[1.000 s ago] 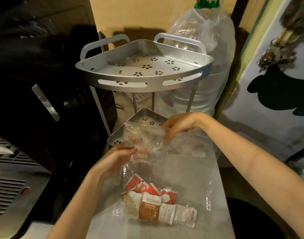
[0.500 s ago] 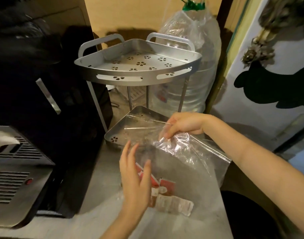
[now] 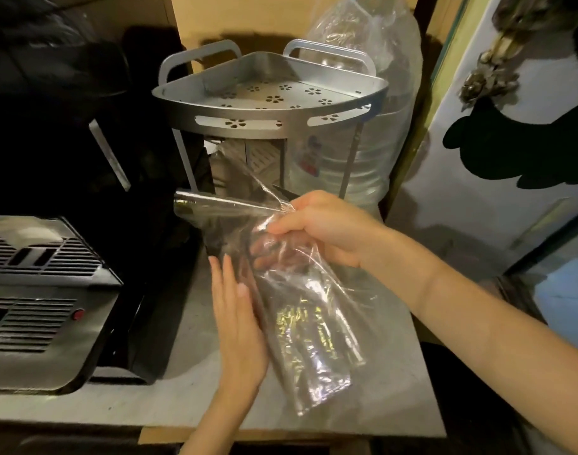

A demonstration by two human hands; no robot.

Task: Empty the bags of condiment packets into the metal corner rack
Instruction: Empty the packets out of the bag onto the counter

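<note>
**Head view: bag gripped at its mouth, rack just beyond**

Head view shows the clear plastic bag (image 3: 300, 310) hanging slantwise over the counter (image 3: 169, 382), long axis running from its mouth near the rack down toward the person. The right hand (image 3: 327, 228) grasps the bunched mouth; the left hand (image 3: 238, 320) lies flat-fingered against the bag's side. The metal corner rack (image 3: 271, 103) stands directly behind, nearer the right hand. Packets inside are blurred.

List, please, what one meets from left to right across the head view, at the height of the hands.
Grey vented appliance → left hand → clear plastic bag → right hand, gripping the bag's top.
</note>
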